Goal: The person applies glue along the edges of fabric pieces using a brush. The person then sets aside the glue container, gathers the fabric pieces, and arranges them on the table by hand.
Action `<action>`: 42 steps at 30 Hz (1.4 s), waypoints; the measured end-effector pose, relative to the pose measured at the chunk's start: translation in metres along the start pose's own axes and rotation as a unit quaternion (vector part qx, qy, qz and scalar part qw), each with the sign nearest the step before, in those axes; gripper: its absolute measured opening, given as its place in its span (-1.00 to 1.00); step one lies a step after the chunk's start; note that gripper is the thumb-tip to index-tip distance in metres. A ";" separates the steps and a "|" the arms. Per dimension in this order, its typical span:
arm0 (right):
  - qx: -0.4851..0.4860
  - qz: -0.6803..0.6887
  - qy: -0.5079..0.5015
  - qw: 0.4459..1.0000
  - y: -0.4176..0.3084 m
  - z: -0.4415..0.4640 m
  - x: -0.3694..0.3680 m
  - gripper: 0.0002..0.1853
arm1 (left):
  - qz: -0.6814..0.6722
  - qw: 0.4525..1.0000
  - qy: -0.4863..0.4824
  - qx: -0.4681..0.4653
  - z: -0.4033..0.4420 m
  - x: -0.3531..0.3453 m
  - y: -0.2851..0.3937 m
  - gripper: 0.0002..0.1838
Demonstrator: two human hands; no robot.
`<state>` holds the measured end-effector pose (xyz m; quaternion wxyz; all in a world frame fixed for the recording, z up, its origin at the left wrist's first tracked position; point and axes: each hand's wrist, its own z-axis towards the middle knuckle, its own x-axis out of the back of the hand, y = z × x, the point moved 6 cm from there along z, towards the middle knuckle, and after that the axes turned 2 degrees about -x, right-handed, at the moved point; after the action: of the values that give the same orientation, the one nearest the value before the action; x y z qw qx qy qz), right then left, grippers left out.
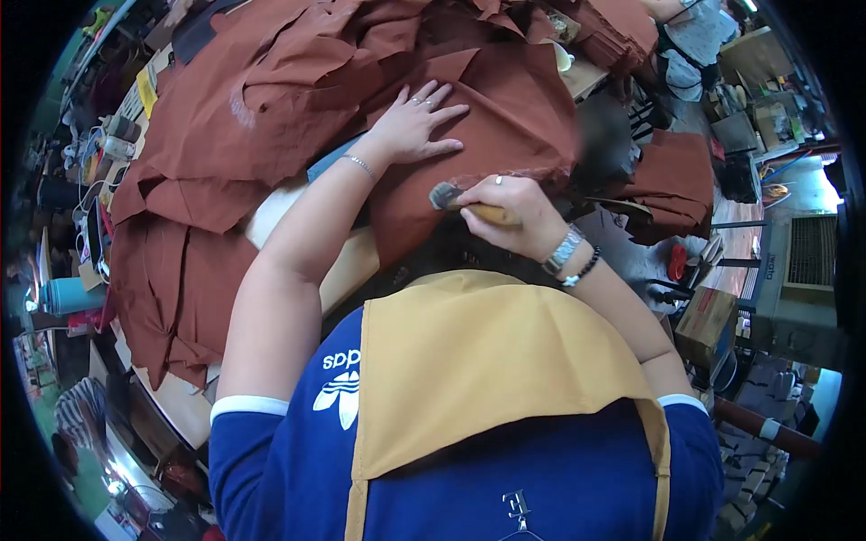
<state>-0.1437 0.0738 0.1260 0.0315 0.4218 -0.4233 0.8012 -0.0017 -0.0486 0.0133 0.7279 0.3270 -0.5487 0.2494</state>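
Note:
My left hand (418,126) lies flat with spread fingers on a reddish-brown sheet of leather or cloth (514,99). Gripped in my right hand (519,216) is a brush with a wooden handle (494,215). Its grey bristle end (443,196) is at the sheet's near edge, close to a rough, whitish strip along that edge. Whether the bristles press on the sheet I cannot tell. Under my left forearm shows a blue flat piece (332,159), partly hidden by the arm.
Heaped reddish-brown sheets (262,81) cover the work table to the left and back. Another such piece (672,185) hangs at the right. A cardboard box (706,323) stands low on the right. Another person (699,41) is at the upper right. A teal container (72,295) stands far left.

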 end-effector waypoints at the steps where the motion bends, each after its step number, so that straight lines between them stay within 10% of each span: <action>1: -0.007 0.003 -0.013 1.000 0.002 -0.003 0.002 -0.83 | -0.005 1.000 -0.008 -0.004 0.002 -0.002 -0.001 -0.19; 18: 0.012 -0.010 -0.056 0.998 0.003 -0.013 0.025 -0.81 | 0.037 0.995 0.038 -0.089 0.022 0.002 -0.002 -0.30; 24: 0.066 0.029 -0.044 0.996 0.017 -0.006 -0.003 -0.76 | 0.053 0.954 0.181 0.232 -0.065 0.045 0.022 -0.18; 30: 0.109 -0.016 -0.097 0.989 0.014 -0.020 0.010 -0.76 | 0.102 0.913 0.155 0.364 -0.096 0.035 0.020 0.03; 34: 0.042 -0.003 -0.062 0.997 0.013 -0.025 0.051 -0.79 | 0.089 0.921 0.192 0.326 -0.081 0.037 0.013 -0.45; 36: -0.037 0.020 0.029 0.999 0.010 -0.028 0.085 -0.83 | -0.042 0.939 0.128 0.318 -0.075 0.039 0.016 -0.55; 38: -0.025 -0.048 0.126 0.991 0.009 -0.037 0.119 -0.85 | -0.431 0.821 0.237 0.291 -0.064 0.036 0.019 -0.50; 42: -0.113 -0.035 0.243 0.963 0.024 -0.078 0.178 -0.87 | -0.512 0.729 0.333 0.310 -0.019 0.099 0.025 -0.46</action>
<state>-0.3181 0.0590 0.2133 0.2086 0.2232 -0.4754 0.8250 0.0192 -0.0178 0.1097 0.7393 0.6617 0.0873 0.0886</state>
